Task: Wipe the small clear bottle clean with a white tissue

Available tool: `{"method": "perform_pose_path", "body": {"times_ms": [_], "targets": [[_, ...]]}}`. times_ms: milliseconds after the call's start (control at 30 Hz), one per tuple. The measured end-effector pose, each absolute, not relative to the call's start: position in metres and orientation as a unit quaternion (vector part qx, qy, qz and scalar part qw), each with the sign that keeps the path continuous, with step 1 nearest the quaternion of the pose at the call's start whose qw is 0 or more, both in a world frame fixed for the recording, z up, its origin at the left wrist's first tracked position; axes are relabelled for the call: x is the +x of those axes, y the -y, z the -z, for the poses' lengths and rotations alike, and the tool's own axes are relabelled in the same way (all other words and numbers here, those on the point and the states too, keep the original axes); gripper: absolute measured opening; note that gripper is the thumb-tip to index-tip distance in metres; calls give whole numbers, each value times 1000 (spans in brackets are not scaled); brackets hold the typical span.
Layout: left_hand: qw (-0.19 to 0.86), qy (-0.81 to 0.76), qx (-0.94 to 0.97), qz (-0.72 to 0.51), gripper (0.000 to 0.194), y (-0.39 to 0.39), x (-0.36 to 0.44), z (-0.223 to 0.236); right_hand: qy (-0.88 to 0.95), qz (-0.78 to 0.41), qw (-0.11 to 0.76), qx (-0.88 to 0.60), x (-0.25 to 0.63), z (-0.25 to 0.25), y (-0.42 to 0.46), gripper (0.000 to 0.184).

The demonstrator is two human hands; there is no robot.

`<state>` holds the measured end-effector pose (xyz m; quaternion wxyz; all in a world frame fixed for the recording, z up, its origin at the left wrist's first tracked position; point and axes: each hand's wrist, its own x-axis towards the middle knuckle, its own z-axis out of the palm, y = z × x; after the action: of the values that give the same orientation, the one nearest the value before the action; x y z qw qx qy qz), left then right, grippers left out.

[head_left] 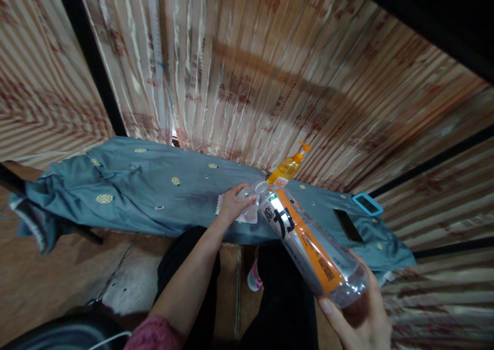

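My right hand (363, 309) grips the base of a large clear plastic bottle (309, 252) with an orange and white label. The bottle is tilted, its neck end pointing down and left. My left hand (233, 204) closes round a small clear container (249, 191) at that neck end; its exact kind is hard to make out, and I cannot tell whether the two touch. A white cloth or tissue (249, 216) lies under my left hand. Just behind stands a pump bottle (285, 170) of yellow-orange liquid with an orange pump head.
A long bench or table with a blue-grey patterned cloth (185, 195) runs across in front. On its right side lie a dark phone (348, 225) and a blue-framed object (367, 204). Striped sheeting (239, 82) hangs behind, with dark poles (90, 56). My legs are close below.
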<state>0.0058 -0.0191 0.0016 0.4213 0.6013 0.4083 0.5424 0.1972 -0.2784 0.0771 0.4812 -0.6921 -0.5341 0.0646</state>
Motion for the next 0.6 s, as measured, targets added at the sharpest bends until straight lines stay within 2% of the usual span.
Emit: {"method": "perform_pose_path", "body": {"times_ms": [267,600], "targets": [[413,-408,607,-543,36,20,5,-3,525,-72,477,-701,203,-76,279,85],[410,-420,606,-537,35,21,5,-6,446,-82,509,-732,161,-98,272,88]]}}
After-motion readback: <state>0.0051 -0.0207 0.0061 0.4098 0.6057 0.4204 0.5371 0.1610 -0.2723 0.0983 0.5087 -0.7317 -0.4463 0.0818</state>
